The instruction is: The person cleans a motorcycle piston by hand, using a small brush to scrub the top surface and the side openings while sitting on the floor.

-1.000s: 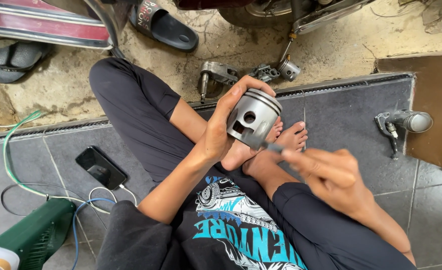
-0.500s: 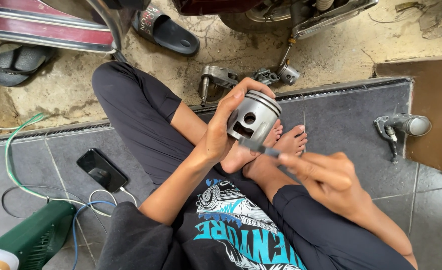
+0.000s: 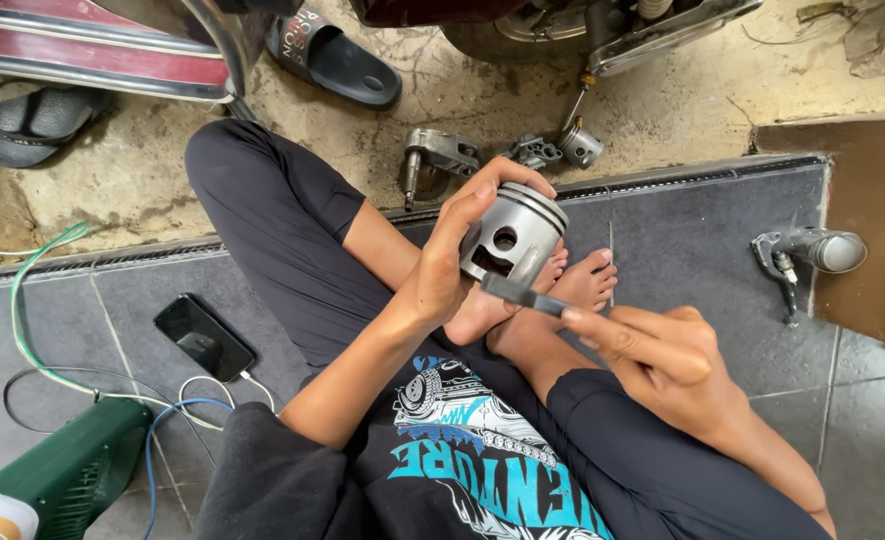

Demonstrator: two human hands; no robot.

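Observation:
My left hand point(image 3: 452, 262) grips a silver metal piston point(image 3: 514, 236), held above my crossed legs and bare feet point(image 3: 572, 285). The piston's side hole faces the camera. My right hand point(image 3: 657, 350) pinches a thin dark flat tool point(image 3: 524, 293), its tip laid against the piston's lower skirt. I sit on grey floor tiles point(image 3: 702, 230) in dark trousers and a printed black shirt.
Loose metal engine parts point(image 3: 440, 155) lie at the tile edge. A silver part with a spark plug point(image 3: 812, 252) rests at right. A black phone point(image 3: 203, 337) with cables lies left, by a green device point(image 3: 62, 475). Sandals point(image 3: 337, 60) and a motorbike stand beyond.
My right hand has brought the dark tool up and left until it touches the piston's lower edge. The piston has stayed nearly still in my left hand.

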